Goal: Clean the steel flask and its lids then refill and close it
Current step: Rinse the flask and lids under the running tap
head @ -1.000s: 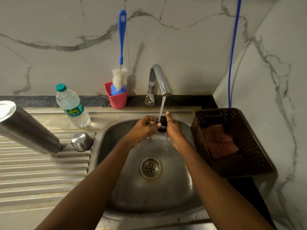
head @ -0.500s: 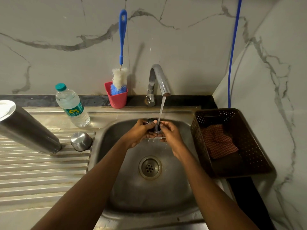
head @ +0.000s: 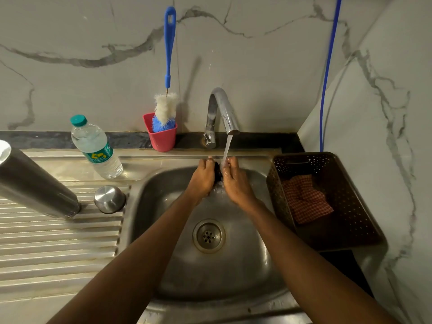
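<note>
A small black inner lid (head: 217,172) sits between my two hands over the sink (head: 163,190), under the running tap (head: 222,111). My left hand (head: 203,177) grips it from the left and my right hand (head: 235,178) from the right; most of the lid is hidden by fingers. Water falls onto my right fingers and the lid. The steel flask (head: 35,185) stands open on the ribbed drainboard at the left. Its steel cap (head: 109,199) rests upside down beside it.
A plastic water bottle (head: 95,148) stands behind the drainboard. A red cup (head: 161,136) holds a blue bottle brush (head: 168,66) by the wall. A brown perforated basket (head: 350,230) with a checked cloth (head: 304,199) sits right of the sink. The drain (head: 208,235) lies below my hands.
Both hands have shifted slightly back toward the tap and closed in around the lid, which now shows less between the fingers. Water keeps running.
</note>
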